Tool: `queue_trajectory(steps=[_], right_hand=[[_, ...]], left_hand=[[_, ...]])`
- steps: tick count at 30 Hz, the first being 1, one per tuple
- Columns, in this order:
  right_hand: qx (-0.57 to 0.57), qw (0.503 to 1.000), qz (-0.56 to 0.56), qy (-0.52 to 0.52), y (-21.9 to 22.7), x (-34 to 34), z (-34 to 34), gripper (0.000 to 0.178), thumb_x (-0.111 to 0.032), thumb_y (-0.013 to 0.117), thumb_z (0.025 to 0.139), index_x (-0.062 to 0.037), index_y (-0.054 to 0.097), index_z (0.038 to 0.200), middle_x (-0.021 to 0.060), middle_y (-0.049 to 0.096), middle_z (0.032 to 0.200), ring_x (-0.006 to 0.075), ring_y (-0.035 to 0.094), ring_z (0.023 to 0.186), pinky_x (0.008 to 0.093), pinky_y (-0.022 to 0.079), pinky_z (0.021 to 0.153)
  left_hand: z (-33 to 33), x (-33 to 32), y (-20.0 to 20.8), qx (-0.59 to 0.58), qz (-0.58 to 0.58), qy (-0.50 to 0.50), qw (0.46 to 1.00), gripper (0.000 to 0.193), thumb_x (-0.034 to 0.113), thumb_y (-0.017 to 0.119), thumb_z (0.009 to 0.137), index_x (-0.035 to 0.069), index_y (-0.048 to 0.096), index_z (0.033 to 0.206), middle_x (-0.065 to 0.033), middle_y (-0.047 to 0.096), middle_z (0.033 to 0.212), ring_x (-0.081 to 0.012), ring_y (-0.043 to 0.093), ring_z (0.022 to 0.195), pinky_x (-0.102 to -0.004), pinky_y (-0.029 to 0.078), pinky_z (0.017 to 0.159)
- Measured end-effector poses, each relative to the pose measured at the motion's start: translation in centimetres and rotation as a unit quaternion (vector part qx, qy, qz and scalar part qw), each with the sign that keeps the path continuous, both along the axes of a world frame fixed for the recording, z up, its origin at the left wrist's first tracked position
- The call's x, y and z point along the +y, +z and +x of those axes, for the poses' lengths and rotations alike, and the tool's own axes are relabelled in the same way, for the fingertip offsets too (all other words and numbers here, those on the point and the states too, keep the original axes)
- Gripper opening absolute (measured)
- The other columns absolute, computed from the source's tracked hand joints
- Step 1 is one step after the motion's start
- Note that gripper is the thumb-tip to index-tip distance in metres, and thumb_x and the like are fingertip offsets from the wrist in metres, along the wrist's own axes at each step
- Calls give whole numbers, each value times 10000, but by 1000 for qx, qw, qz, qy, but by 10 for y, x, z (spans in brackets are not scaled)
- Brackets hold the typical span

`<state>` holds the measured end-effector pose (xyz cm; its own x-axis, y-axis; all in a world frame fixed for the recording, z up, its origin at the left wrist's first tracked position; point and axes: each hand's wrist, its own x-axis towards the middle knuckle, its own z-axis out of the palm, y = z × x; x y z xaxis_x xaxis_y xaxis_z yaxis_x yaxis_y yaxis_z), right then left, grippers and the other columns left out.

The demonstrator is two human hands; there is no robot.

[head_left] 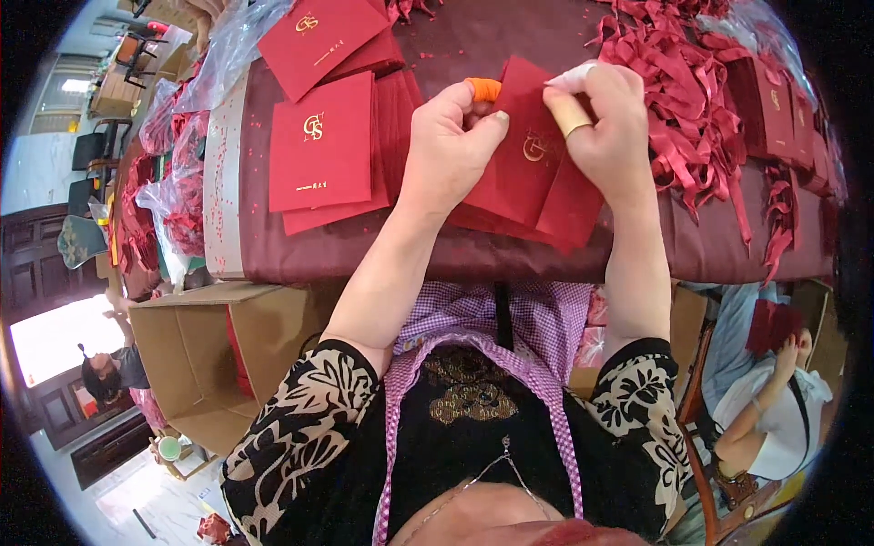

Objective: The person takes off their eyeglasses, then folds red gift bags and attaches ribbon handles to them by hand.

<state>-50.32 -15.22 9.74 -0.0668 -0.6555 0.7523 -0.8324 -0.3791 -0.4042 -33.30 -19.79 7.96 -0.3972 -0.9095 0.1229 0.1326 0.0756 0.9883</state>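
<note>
A flat red paper envelope (528, 150) with a gold emblem stands tilted between my hands over the near middle of the table. My left hand (455, 141), an orange cover on one finger, is closed at its left edge. The fingers of my right hand (605, 123) pinch near its upper right side; one finger is wrapped in white and the thumb wears a tan cover. Whether a ribbon is between the fingertips cannot be made out. More red envelopes (569, 218) lie fanned under the raised one.
Stacks of red envelopes (320, 141) lie left of my left arm. Tangled red ribbons (687, 109) heap up at the right, beside more red envelopes (774, 109). An open cardboard box (191, 355) stands below the table's left edge. Other people sit at the lower left and right.
</note>
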Motion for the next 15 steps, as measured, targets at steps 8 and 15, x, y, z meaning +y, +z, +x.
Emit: queue_trajectory(steps=[8, 15], right_hand=[[-242, 961, 126, 49, -8, -4, -11, 98, -92, 645, 864, -6, 635, 911, 70, 649, 746, 112, 586, 686, 264, 464, 629], [-268, 950, 154, 50, -10, -3, -3, 99, -89, 640, 875, -1, 628, 921, 40, 624, 714, 83, 545, 663, 255, 454, 610]], left_hand=[[7, -2, 12, 63, 106, -73, 990, 267, -49, 596, 805, -46, 628, 1070, -60, 672, 918, -77, 612, 795, -208, 509, 729], [11, -3, 17, 53, 147, -126, 980, 273, -33, 565, 824, -53, 618, 1091, -71, 674, 929, -96, 629, 798, -219, 522, 748]])
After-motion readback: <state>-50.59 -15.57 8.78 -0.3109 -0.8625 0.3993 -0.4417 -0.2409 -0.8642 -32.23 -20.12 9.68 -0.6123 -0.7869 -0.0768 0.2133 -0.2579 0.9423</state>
